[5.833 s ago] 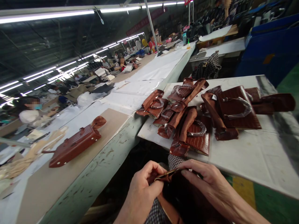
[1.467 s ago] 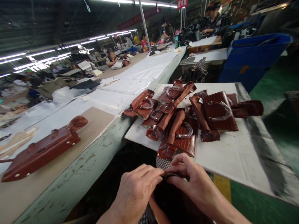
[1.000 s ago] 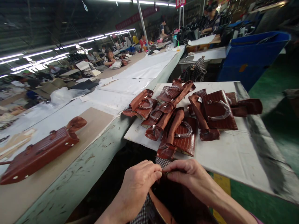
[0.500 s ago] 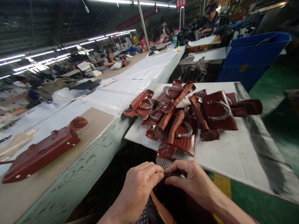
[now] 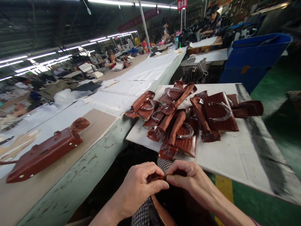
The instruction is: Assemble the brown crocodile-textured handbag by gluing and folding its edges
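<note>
Low in the frame, my left hand [image 5: 141, 188] and my right hand [image 5: 190, 182] meet over my lap. Both pinch the upper edge of a dark brown leather piece [image 5: 158, 177], fingertips almost touching. The rest of that piece [image 5: 178, 207] hangs down dark between my forearms, and its shape is hard to make out. Just beyond my hands lies a pile of several brown crocodile-pattern bag parts [image 5: 185, 116] with wrapped handles on a white-covered table [image 5: 235, 157].
A finished brown handbag [image 5: 44, 152] lies on its side on the long workbench [image 5: 98, 157] to my left. A blue bin [image 5: 254, 56] stands at the back right. Other people work at benches further back. The floor [image 5: 270, 207] is green.
My hands have stayed pinched on the leather edge, shifting slightly; now a strip of its brown rim shows between my fingertips. The view has drifted a little.
</note>
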Demonstrator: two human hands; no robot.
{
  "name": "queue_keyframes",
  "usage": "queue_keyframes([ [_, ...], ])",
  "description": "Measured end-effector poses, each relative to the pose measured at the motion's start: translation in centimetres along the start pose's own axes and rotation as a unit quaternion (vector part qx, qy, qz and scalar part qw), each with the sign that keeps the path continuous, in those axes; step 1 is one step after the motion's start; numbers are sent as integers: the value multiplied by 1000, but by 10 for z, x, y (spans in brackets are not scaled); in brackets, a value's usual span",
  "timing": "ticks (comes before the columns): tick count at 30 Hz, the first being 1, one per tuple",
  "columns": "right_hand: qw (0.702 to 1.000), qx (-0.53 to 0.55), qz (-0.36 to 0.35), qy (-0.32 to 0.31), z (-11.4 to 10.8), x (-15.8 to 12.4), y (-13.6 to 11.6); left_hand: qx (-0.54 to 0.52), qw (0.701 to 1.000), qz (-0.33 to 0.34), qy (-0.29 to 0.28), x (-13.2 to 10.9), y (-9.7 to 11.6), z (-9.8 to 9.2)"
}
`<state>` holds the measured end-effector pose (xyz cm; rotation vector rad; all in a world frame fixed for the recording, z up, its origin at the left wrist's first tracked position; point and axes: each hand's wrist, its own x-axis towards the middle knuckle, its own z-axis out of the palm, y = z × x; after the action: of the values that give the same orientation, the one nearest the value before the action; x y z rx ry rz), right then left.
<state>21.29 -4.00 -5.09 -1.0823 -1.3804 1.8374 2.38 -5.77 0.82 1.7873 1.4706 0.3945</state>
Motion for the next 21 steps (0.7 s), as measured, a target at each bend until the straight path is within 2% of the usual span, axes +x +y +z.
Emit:
queue_keyframes([
  [3, 999, -34, -12, 11, -1, -2, -1, -5, 1000, -6, 6, 1, 2, 1],
  [5, 999, -31, -15, -6, -3, -3, -2, -30, 999, -17, 13, 1, 4, 3],
  [11, 997, -26, -25, -71, -14, -1, 3, -140, 982, -127, 6, -4, 5, 2],
  [15, 994, -60, -47, -80, -22, -6, 5, -120, 988, -99, -13, -10, 6, -1],
  [18, 981, -148, -95, -84, -27, -14, -3, -89, 994, -66, 22, -15, 9, 7],
  [21, 955, -250, -126, -99, -26, -18, -14, -99, 992, -51, 67, -18, 15, 19],
])
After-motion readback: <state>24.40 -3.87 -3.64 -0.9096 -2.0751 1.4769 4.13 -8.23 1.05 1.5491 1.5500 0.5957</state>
